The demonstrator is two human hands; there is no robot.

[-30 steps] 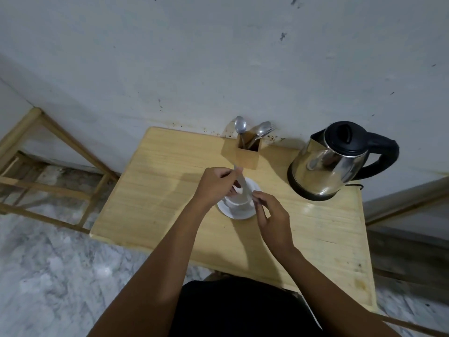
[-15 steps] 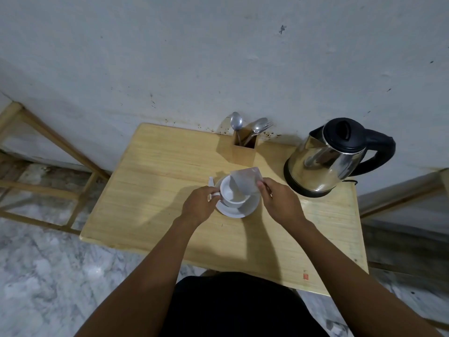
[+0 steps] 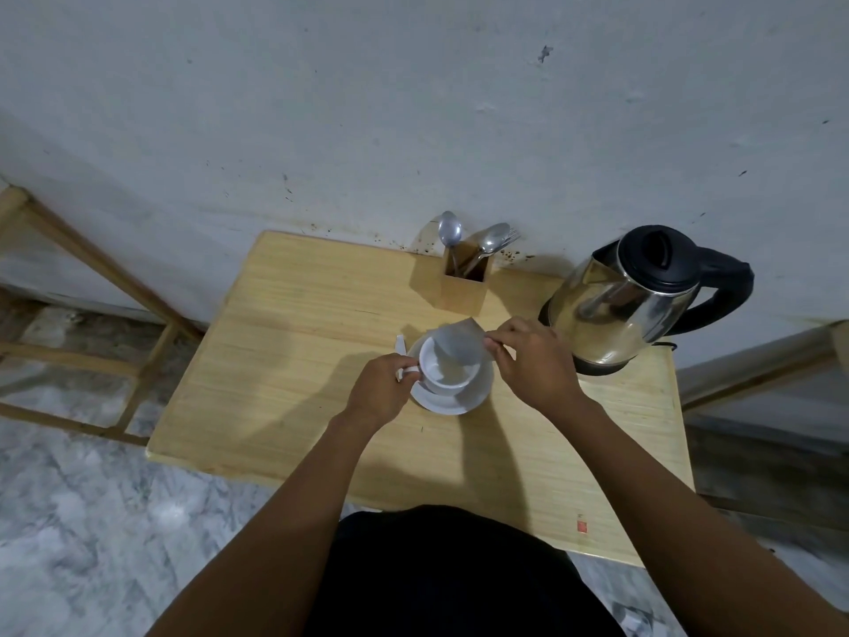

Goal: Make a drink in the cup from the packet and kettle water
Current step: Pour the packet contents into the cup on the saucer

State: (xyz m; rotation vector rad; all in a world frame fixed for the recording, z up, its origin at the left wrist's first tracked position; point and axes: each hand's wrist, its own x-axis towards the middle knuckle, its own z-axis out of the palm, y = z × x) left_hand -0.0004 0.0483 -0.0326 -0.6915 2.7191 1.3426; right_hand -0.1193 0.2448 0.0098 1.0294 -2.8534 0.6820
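A white cup (image 3: 442, 366) stands on a white saucer (image 3: 464, 400) in the middle of the wooden table (image 3: 285, 360). My left hand (image 3: 379, 390) grips the cup's handle. My right hand (image 3: 533, 360) pinches a pale packet (image 3: 459, 343) tilted over the cup's mouth. Whether powder is falling I cannot tell. A steel kettle (image 3: 615, 305) with a black lid and handle sits at the back right. A small torn white strip (image 3: 401, 346) lies on the table left of the saucer.
A wooden holder (image 3: 464, 287) with spoons and a fork stands against the wall behind the cup. The wall runs along the table's far edge. A wooden frame (image 3: 92, 268) stands to the left over a marble floor.
A second ago both hands held the packet above the cup. Since then my left hand dropped to the cup's handle and my right hand tipped the packet over the cup.
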